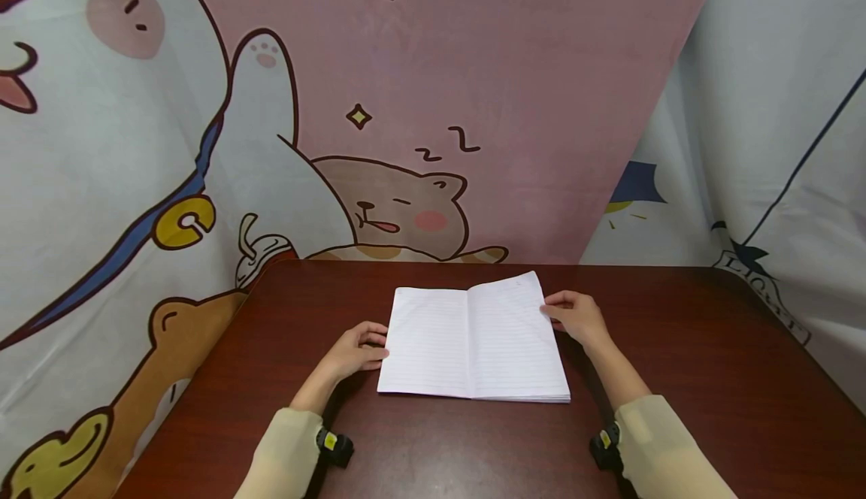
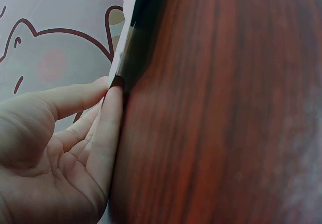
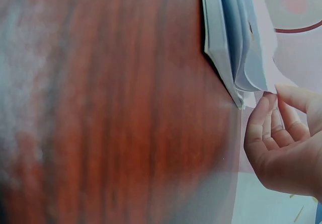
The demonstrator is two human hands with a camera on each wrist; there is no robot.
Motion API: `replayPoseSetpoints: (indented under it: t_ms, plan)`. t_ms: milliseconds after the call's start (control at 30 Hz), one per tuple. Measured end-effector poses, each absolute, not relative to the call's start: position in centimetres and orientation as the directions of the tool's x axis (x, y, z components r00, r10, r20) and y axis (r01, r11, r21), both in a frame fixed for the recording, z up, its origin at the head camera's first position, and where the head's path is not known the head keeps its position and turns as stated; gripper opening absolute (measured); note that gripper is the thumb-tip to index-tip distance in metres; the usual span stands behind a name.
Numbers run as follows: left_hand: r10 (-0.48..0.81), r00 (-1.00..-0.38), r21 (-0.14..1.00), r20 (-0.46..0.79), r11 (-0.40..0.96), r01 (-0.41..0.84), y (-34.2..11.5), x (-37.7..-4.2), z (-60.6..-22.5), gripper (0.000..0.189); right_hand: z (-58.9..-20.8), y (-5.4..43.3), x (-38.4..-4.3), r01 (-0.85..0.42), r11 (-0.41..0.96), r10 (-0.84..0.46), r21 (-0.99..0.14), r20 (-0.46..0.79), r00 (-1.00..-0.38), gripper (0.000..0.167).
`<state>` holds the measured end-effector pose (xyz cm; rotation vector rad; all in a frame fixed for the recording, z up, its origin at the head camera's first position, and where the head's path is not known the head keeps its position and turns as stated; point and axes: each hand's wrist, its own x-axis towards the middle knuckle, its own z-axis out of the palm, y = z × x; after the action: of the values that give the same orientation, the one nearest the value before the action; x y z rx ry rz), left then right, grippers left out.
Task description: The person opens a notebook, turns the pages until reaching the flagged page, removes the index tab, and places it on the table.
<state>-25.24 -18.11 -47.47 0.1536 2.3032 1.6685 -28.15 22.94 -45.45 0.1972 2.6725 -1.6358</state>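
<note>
An open notebook (image 1: 433, 341) with lined white pages lies on the table, its spine fold running down the middle. At its left edge is my left hand (image 1: 355, 350); in the left wrist view its thumb and finger pinch the edge of the notebook (image 2: 116, 65). My right hand (image 1: 577, 317) pinches the right edge of the right-hand page between thumb and fingers, near the upper corner. That page's far corner is lifted. In the right wrist view, several loose, curving leaves (image 3: 254, 58) show above the thicker stack of pages beneath.
The dark reddish-brown wooden table (image 1: 467, 454) extends around the notebook. Behind it hangs a cloth backdrop (image 1: 528, 108) with cartoon animals on pink and white. Each wrist wears a black strapped camera (image 1: 336, 448), below the pale yellow sleeves (image 1: 280, 450).
</note>
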Motion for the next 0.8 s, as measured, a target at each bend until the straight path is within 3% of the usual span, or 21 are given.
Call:
replayPoseSetpoints:
  t_ms: [800]
  plan:
    - [0.246, -0.952, 0.936, -0.182, 0.339, -0.091, -17.94, -24.79, -47.05, 0.045, -45.26, 22.81, -28.02, 0.065, 0.543, 0.152, -0.837, 0.021, -0.988, 0.022]
